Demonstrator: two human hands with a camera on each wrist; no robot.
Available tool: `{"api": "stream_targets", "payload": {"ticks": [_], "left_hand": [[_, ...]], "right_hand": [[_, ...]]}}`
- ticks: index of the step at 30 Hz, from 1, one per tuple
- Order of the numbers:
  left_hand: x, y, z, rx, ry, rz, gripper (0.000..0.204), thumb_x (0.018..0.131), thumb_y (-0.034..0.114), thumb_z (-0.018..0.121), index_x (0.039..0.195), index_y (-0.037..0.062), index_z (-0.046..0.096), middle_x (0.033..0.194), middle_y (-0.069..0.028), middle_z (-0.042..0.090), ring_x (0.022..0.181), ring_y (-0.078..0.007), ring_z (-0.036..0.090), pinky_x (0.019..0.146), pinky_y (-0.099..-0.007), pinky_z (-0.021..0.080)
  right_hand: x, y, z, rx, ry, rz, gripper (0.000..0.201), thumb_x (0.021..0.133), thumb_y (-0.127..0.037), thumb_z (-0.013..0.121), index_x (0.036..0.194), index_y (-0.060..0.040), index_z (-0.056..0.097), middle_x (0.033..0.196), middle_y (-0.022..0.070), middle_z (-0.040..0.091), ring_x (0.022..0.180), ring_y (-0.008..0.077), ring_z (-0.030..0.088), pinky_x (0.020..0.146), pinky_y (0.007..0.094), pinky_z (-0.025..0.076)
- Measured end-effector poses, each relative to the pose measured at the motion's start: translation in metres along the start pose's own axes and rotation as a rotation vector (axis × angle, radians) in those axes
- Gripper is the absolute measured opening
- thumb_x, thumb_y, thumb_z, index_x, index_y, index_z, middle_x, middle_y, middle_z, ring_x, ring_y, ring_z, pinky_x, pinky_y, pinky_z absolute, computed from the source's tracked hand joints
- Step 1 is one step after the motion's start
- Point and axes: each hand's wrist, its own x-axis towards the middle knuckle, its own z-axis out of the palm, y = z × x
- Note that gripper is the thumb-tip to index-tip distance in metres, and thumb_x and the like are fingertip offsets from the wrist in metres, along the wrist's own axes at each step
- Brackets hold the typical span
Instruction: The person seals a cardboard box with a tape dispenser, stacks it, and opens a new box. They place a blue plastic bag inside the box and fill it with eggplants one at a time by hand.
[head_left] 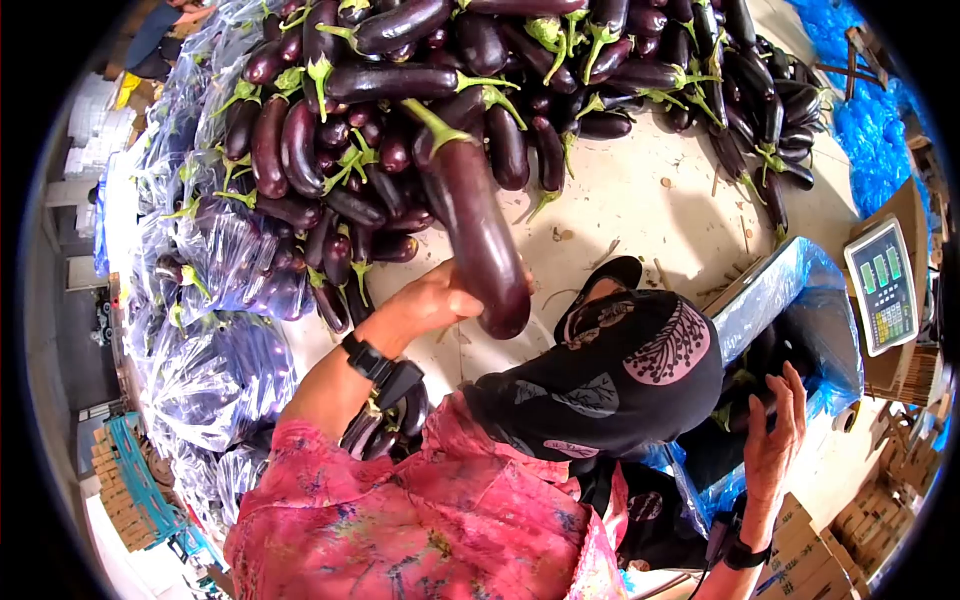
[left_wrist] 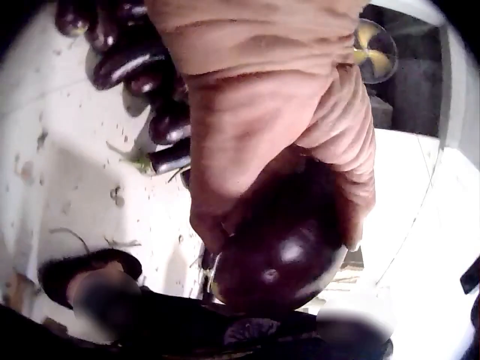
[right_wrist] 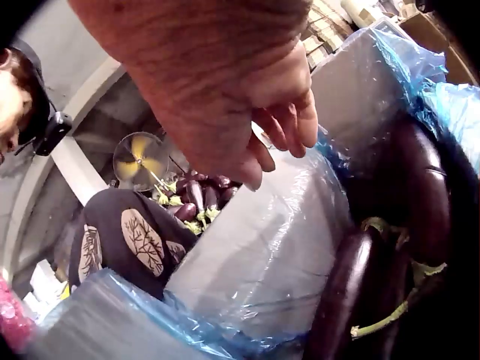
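Note:
My left hand (head_left: pixel 432 300) grips a large dark purple eggplant (head_left: pixel 478 230) near its rounded bottom end, the green stem pointing away toward the pile. From the left wrist view, thumb and fingers wrap around the eggplant (left_wrist: pixel 281 262), with its glossy bottom end showing. Over the edge of a box lined with blue plastic (head_left: pixel 765 300), my right hand (head_left: pixel 775 445) is raised with relaxed fingers and holds nothing. Inside that box lie several eggplants (right_wrist: pixel 427 195), seen below and beside the right hand (right_wrist: pixel 225 112) in the right wrist view.
A big heap of eggplants (head_left: pixel 400 85) spreads across the pale floor ahead. Clear plastic bags (head_left: pixel 215 370) of eggplants stand at left. A digital scale display (head_left: pixel 882 285) is beyond the box at right. My knee in dark patterned trousers (head_left: pixel 600 390) lies between the hands.

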Motion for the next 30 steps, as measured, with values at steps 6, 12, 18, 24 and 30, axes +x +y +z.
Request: {"api": "stream_targets", "payload": {"ticks": [6,12,18,24,30], "left_hand": [[-0.048,0.01,-0.027,-0.034,0.387,-0.191,0.055,0.081,0.023,0.074,0.128,0.0011,0.055,0.116,-0.0116,0.067,0.109,-0.0232,0.064,0.099,-0.0378,0.049],[-0.184,-0.092,-0.081,0.625,0.314,-0.812,0.068,0.07,0.027,0.082,0.128,0.0034,0.055,0.11,-0.0138,0.068,0.103,-0.0222,0.064,0.092,-0.034,0.049],[-0.305,-0.136,-0.092,0.699,0.049,-1.184,0.052,0.071,0.04,0.077,0.111,0.0082,0.068,0.098,-0.0157,0.07,0.097,-0.0308,0.065,0.086,-0.0403,0.048],[-0.29,-0.214,-0.217,1.325,1.4,-0.963,0.047,0.088,0.038,0.064,0.122,0.0053,0.056,0.112,-0.0139,0.065,0.113,-0.0353,0.06,0.097,-0.0474,0.046],[-0.236,-0.23,-0.24,0.858,1.617,-0.824,0.081,0.077,0.042,0.077,0.132,-0.0036,0.039,0.127,-0.0288,0.054,0.102,-0.041,0.064,0.078,-0.0421,0.057]], "right_hand": [[0.007,0.003,0.017,0.142,-0.095,0.081,0.028,0.09,-0.003,0.064,0.118,-0.0009,0.062,0.133,0.0191,0.058,0.114,0.0354,0.061,0.093,0.0404,0.05],[0.011,0.015,0.029,0.148,-0.157,-0.004,0.027,0.088,-0.002,0.062,0.115,0.0013,0.061,0.125,0.0198,0.062,0.108,0.0362,0.063,0.093,0.0409,0.05],[0.008,0.016,0.03,0.147,-0.352,0.032,0.028,0.086,-0.002,0.061,0.114,0.0002,0.061,0.113,0.0203,0.065,0.101,0.0373,0.065,0.088,0.0425,0.051],[0.007,0.012,0.037,0.114,-0.389,-0.027,0.024,0.086,-0.009,0.062,0.107,0.001,0.062,0.098,0.0214,0.065,0.089,0.0432,0.064,0.077,0.0443,0.051],[-0.002,0.019,0.031,0.12,-0.376,-0.024,0.022,0.085,-0.006,0.057,0.105,0.0017,0.061,0.093,0.0221,0.064,0.084,0.0426,0.063,0.074,0.0424,0.051]]}}
